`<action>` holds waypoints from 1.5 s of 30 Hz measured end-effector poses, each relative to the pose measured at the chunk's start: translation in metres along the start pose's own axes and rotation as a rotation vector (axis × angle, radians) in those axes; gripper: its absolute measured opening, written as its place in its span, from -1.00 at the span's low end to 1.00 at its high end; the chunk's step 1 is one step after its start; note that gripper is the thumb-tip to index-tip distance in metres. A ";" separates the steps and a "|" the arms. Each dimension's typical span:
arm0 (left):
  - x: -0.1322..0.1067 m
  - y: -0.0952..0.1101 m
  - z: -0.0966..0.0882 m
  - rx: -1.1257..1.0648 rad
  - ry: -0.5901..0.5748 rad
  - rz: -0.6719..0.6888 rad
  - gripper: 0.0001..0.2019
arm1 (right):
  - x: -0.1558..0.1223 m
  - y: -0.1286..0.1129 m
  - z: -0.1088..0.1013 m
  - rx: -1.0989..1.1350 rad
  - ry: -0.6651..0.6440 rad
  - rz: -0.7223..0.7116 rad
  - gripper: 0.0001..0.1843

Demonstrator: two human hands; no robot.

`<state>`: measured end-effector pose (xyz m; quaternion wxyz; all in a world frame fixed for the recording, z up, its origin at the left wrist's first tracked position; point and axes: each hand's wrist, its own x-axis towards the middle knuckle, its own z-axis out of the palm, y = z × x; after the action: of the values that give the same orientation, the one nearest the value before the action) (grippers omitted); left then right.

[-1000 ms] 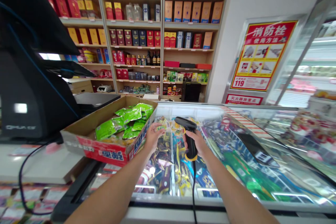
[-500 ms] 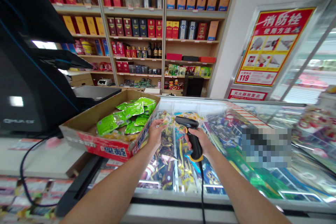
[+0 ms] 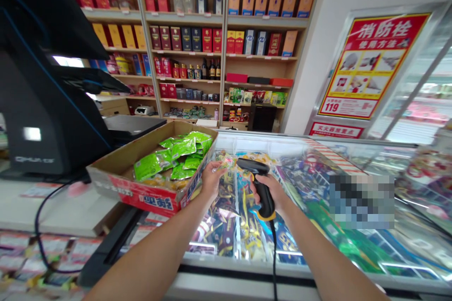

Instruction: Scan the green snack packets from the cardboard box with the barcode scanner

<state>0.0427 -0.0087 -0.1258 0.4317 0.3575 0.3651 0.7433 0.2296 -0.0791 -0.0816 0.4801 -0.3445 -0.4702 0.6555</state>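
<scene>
At the far left a black till screen (image 3: 42, 117) is standing on the worktop (image 3: 52, 211). Beside it a cardboard box (image 3: 141, 195) is holding green packets (image 3: 178, 150). Just right of the box, the left hand (image 3: 211, 179) is pinching a small packet (image 3: 224, 163) in its closed fingers (image 3: 216, 167), above the glass-topped freezer (image 3: 229, 263). The right hand (image 3: 271, 193) is gripping a black barcode scanner (image 3: 251, 165), fingers wrapped round the handle and the head pointing toward the packet. Its cable (image 3: 273, 254) is hanging down.
</scene>
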 end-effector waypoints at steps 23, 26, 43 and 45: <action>0.017 0.163 -0.021 1.036 -0.535 0.384 -0.86 | 0.001 0.000 0.002 0.014 0.102 -0.118 -0.69; 0.060 0.185 -0.057 1.257 -0.601 0.276 -0.86 | 0.004 0.002 -0.002 0.011 0.098 -0.139 -0.68; 0.094 0.179 -0.118 1.694 -0.604 0.104 -0.78 | 0.006 0.001 -0.003 0.022 0.094 -0.176 -0.71; 0.091 0.195 -0.108 1.710 -0.590 0.190 -0.83 | 0.006 0.001 -0.002 0.021 0.088 -0.184 -0.71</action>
<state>-0.1567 -0.0221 0.0078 0.0322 0.7603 0.6357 0.1300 0.2296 -0.0729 -0.0834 0.5620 -0.3235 -0.4713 0.5978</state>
